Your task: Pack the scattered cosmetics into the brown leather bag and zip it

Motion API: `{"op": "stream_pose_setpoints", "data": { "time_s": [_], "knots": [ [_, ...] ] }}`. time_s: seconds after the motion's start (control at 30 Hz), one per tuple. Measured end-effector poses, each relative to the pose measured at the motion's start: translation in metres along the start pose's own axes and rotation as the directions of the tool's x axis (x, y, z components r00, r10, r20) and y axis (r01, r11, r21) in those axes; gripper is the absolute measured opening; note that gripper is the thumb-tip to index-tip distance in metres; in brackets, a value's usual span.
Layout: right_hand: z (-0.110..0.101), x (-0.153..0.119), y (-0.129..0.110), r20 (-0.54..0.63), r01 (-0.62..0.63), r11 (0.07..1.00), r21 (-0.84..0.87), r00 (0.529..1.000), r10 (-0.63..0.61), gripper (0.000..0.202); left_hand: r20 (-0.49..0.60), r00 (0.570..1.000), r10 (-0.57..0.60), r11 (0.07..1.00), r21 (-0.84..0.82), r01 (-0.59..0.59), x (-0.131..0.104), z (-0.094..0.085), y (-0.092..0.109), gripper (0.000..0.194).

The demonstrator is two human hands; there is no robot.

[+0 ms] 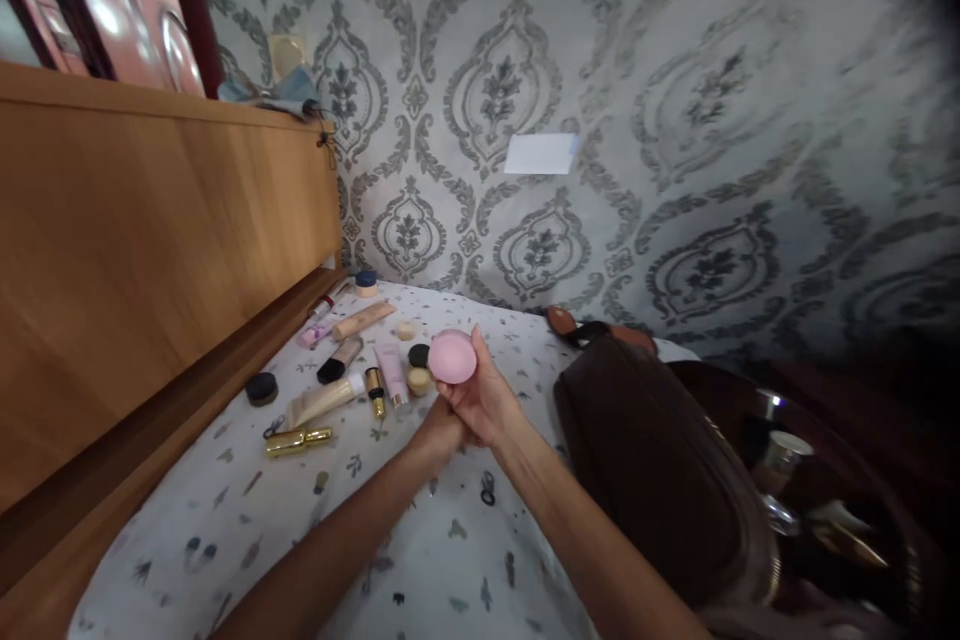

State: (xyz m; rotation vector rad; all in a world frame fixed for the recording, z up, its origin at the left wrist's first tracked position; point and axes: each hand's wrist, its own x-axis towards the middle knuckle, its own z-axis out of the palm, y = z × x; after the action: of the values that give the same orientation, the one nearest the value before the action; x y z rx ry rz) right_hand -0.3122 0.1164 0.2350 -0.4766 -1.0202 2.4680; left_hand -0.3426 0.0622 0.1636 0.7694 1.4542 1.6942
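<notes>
My right hand [486, 405] grips the round pink case [452, 357] by its edge above the printed cloth [180, 500], seemingly leaving its face clear; I cannot tell whether my left hand [441, 430], fingers hidden, holds anything. Cosmetics [391, 372] lie leftward, apparently spread within reach.

Tubes [391, 372] and a bottle [298, 441] lie on the cloth [187, 500], left of the disc [452, 356] in the right hand [487, 402]. A jar [366, 286] stands behind them, near the wall [465, 50]. A bag [645, 460] lies to the right, a cabinet [165, 220] to the left.
</notes>
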Motion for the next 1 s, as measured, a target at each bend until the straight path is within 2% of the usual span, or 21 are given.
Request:
{"op": "stream_pose_setpoints", "data": {
  "time_s": [0.07,0.13,0.23,0.3,0.37,0.43,0.47,0.53,0.6,0.7,0.83,0.9,1.0],
  "knots": [
    [-0.007,-0.003,0.000,0.013,0.022,0.999,0.025,1.000,-0.023,0.037,0.038,0.999,-0.031,0.999,0.034,0.029,-0.004,-0.009,0.002,0.017],
    [-0.015,-0.003,0.003,0.033,0.097,0.995,-0.019,0.995,-0.096,0.039,0.063,0.997,-0.039,0.997,0.072,0.035,-0.009,-0.020,0.003,0.013],
    [-0.032,0.003,0.008,0.047,0.256,0.925,-0.281,0.966,-0.253,0.044,0.073,0.997,-0.010,0.987,0.158,-0.001,-0.016,-0.037,0.005,0.011],
    [-0.045,0.009,0.011,0.070,0.351,0.766,-0.539,0.925,-0.374,0.047,0.096,0.995,0.030,0.969,0.242,-0.053,-0.024,-0.044,0.006,0.008],
    [-0.058,0.015,0.015,0.141,0.408,0.528,-0.745,0.870,-0.473,0.045,0.138,0.987,0.085,0.933,0.338,-0.127,-0.032,-0.047,0.009,0.005],
    [-0.067,0.019,0.020,0.227,0.422,0.311,-0.852,0.832,-0.507,0.042,0.183,0.973,0.138,0.882,0.424,-0.205,-0.040,-0.046,0.012,0.003],
    [-0.071,0.020,0.022,0.260,0.418,0.233,-0.878,0.826,-0.501,0.041,0.203,0.966,0.160,0.856,0.459,-0.239,-0.043,-0.045,0.013,0.004],
    [-0.075,0.022,0.028,0.296,0.398,0.137,-0.907,0.834,-0.466,0.043,0.239,0.952,0.191,0.806,0.515,-0.291,-0.046,-0.043,0.013,0.009],
    [-0.076,0.025,0.033,0.300,0.378,0.103,-0.920,0.849,-0.436,0.045,0.269,0.940,0.209,0.762,0.559,-0.328,-0.047,-0.042,0.012,0.014],
    [-0.077,0.030,0.038,0.283,0.361,0.102,-0.927,0.851,-0.442,0.047,0.291,0.929,0.228,0.701,0.613,-0.364,-0.046,-0.043,0.009,0.017],
    [-0.074,0.038,0.030,0.243,0.307,0.093,-0.947,0.876,-0.417,0.058,0.325,0.910,0.255,0.632,0.657,-0.412,-0.047,-0.044,0.007,0.019],
    [-0.065,0.046,0.021,0.230,0.293,0.077,-0.953,0.866,-0.444,0.060,0.353,0.902,0.248,0.584,0.688,-0.430,-0.049,-0.043,0.006,0.019],
    [-0.036,0.077,0.010,0.277,0.336,0.044,-0.941,0.836,-0.473,0.044,0.387,0.897,0.215,0.503,0.743,-0.441,-0.049,-0.041,0.003,0.017]
  ]
}}
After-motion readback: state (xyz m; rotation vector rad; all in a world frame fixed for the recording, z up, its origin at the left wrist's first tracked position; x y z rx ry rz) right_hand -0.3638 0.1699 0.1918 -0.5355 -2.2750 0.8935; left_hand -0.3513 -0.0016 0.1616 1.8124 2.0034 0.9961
